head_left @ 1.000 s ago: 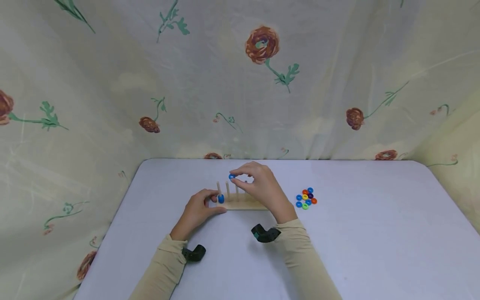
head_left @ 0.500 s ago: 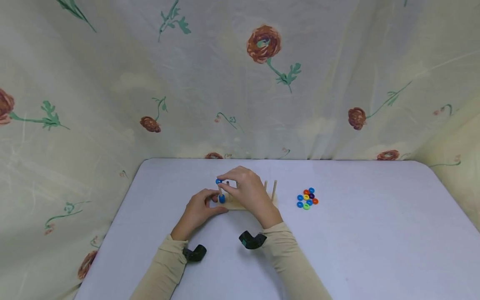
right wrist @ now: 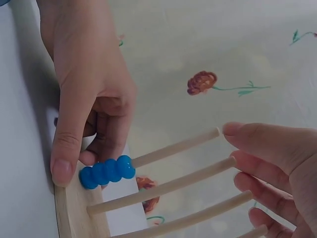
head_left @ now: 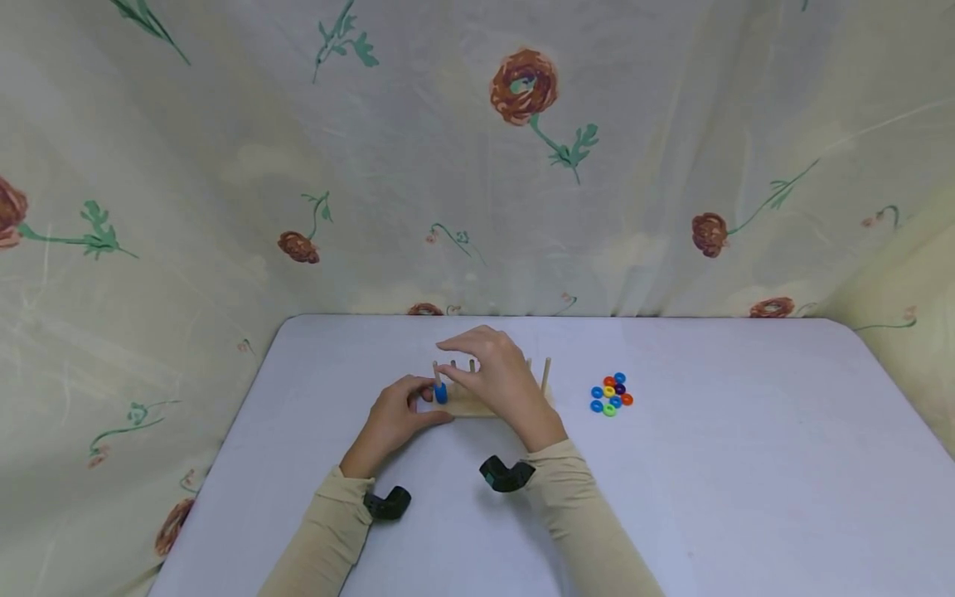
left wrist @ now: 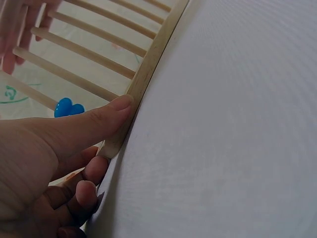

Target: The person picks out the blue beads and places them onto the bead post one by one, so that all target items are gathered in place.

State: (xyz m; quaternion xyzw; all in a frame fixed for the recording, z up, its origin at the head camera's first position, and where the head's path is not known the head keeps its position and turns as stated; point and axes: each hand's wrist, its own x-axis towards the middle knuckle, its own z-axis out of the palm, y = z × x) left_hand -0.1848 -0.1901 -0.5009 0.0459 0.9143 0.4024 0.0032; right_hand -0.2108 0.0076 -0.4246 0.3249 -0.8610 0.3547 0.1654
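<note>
A wooden peg rack (head_left: pixel 472 405) with several upright pegs lies on the table. My left hand (head_left: pixel 393 420) grips its left end, thumb along the front edge of the base (left wrist: pixel 144 74) and fingers behind. Several blue rings (right wrist: pixel 106 172) are stacked low on the leftmost peg, down against the base. Over the rack hovers my right hand (head_left: pixel 496 375), thumb and fingers spread apart with nothing between them. In the right wrist view its fingertips are beside the tops of the pegs (right wrist: pixel 171 191). The right hand hides part of the rack in the head view.
To the right of the rack lies a small cluster of loose rings (head_left: pixel 609 393) in blue, red, yellow, green and dark purple. A white cloth covers the table (head_left: pixel 746 464). Behind it hangs a flowered curtain (head_left: pixel 619 182).
My right hand moved left to the leftmost peg with a blue ring and let it go there; its fingers have since spread. My left hand has kept its grip on the rack.
</note>
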